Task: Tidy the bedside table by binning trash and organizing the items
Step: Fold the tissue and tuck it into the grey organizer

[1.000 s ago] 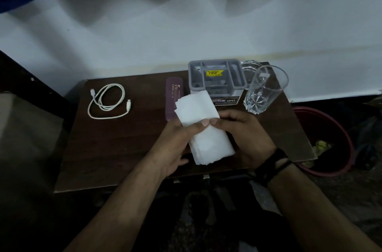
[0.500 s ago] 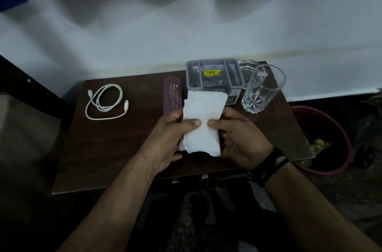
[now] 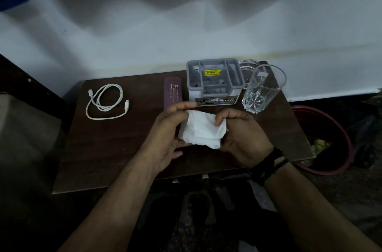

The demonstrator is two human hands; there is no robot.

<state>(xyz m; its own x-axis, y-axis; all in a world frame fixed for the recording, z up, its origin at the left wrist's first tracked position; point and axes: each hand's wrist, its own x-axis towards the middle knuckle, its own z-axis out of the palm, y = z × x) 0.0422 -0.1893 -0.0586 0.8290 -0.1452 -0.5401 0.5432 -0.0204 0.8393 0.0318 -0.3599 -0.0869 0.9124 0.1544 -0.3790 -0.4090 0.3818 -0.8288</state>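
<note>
A white tissue, folded and partly bunched, hangs just above the dark wooden bedside table. My left hand grips its left edge and my right hand pinches its right edge. Behind them stands a grey compartment organizer with a yellow price sticker. A purple spectacle case lies to its left, partly hidden by my left fingers. A coiled white charging cable rests at the table's back left. A clear drinking glass stands to the right of the organizer.
A red bin with some trash inside sits on the floor right of the table. A small glass dish stands behind the drinking glass. A white wall and blue curtain rise behind the table. The floor around is dark.
The tissue went from a long flat strip to a shorter folded, bunched wad between both hands. My hands have drawn a little closer to the organizer.
</note>
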